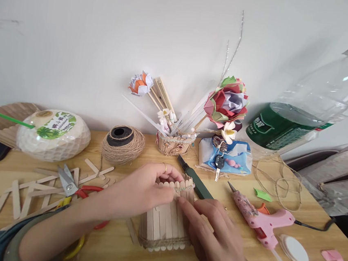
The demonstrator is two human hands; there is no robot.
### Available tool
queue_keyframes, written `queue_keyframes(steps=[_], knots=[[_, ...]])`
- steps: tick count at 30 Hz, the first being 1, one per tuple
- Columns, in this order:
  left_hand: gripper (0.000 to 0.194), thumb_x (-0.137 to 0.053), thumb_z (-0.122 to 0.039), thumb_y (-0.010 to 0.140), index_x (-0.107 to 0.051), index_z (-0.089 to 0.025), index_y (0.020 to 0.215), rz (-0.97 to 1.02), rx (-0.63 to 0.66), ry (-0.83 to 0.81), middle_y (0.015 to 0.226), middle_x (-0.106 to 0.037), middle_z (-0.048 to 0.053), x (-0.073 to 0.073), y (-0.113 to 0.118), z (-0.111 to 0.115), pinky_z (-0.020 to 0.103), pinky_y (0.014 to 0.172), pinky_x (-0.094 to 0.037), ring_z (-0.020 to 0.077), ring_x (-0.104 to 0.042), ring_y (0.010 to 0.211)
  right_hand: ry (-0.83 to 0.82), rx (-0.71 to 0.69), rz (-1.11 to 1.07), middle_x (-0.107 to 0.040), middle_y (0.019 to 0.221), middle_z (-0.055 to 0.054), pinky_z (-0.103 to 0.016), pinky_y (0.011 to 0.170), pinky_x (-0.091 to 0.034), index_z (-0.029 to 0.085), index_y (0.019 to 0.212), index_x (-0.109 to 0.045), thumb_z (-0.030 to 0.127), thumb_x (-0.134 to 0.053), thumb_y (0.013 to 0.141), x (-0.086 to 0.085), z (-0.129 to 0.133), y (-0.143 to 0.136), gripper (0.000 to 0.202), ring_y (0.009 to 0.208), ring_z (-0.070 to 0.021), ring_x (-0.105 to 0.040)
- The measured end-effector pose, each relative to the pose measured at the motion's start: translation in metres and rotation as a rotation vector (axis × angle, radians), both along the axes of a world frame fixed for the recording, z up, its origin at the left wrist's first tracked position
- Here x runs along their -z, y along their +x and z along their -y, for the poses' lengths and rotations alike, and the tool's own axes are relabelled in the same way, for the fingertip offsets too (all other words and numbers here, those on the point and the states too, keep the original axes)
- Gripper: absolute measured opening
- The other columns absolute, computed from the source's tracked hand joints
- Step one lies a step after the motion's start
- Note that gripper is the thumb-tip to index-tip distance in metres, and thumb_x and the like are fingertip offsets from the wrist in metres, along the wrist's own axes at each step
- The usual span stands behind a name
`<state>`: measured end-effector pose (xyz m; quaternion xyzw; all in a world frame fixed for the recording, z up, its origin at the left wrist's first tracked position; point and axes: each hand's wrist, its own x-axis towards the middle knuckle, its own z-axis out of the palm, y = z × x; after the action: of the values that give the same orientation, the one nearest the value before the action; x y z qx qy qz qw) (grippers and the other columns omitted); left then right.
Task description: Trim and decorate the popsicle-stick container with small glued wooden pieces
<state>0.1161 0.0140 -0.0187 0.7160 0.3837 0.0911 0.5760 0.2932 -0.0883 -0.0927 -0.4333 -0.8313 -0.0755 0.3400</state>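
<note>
A small container of upright craft sticks (166,224) stands on the table in front of me, with rounded stick ends along its rim. Twine circles its lower part, and a thin trim runs below the top edge. My left hand (153,188) grips the rim, fingers over the inside and thumb pressed on the front. My right hand (217,237) is around the container's right side, its index fingertip against the front just below the trim, close to my left thumb. Its thumb is hidden. Behind the container lies a dark green pen-like tool (199,184).
Left are scissors (70,184) and loose craft sticks (16,199). A twine spool (123,146), coconut (53,135) and decorated basket (174,145) with paper flowers stand at the back. Right are a pink glue gun (260,221), keys (219,163), tissue pack (242,157) and large bottle (302,106).
</note>
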Motion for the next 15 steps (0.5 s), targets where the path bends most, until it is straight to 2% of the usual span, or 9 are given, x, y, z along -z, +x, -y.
queue_keyframes(steps=[4, 8, 11, 15], knots=[[0.029, -0.044, -0.032, 0.085, -0.066, -0.022, 0.101, -0.021, -0.043, -0.038, 0.107, -0.068, 0.002, -0.002, -0.001, -0.003, 0.029, 0.076, -0.047, 0.0219, -0.061, 0.095, 0.078, 0.032, -0.121, -0.058, 0.094, -0.013, -0.029, 0.068, -0.049, 0.005, 0.117, -0.05, -0.003, -0.046, 0.082, 0.002, -0.003, -0.004, 0.036, 0.084, -0.018, -0.053], [0.029, -0.045, -0.033, 0.084, -0.069, -0.023, 0.097, -0.005, -0.122, -0.051, 0.108, -0.068, 0.0, -0.002, -0.002, -0.004, 0.03, 0.082, -0.046, 0.0239, -0.058, 0.104, 0.069, 0.047, -0.178, -0.059, 0.087, -0.009, -0.026, 0.064, -0.049, 0.01, 0.109, -0.054, -0.004, -0.047, 0.08, -0.004, -0.005, -0.006, 0.033, 0.078, -0.0158, -0.055], [0.028, -0.049, -0.032, 0.083, -0.068, -0.021, 0.1, 0.032, -0.08, -0.057, 0.107, -0.069, 0.001, -0.002, -0.004, -0.006, 0.029, 0.084, -0.044, 0.0227, -0.059, 0.102, 0.036, 0.102, -0.26, -0.059, 0.086, -0.007, -0.024, 0.064, -0.05, 0.014, 0.109, -0.052, -0.002, -0.047, 0.082, -0.01, -0.005, -0.005, 0.032, 0.077, -0.0142, -0.057], [0.028, -0.048, -0.03, 0.084, -0.068, -0.02, 0.101, 0.034, -0.003, -0.038, 0.099, -0.07, 0.001, 0.001, -0.006, -0.009, 0.029, 0.077, -0.044, 0.0214, -0.061, 0.093, -0.006, 0.237, -0.39, -0.058, 0.083, -0.003, -0.025, 0.064, -0.05, 0.018, 0.103, -0.051, 0.004, -0.047, 0.085, -0.013, -0.008, 0.0, 0.023, 0.075, -0.0135, -0.058]])
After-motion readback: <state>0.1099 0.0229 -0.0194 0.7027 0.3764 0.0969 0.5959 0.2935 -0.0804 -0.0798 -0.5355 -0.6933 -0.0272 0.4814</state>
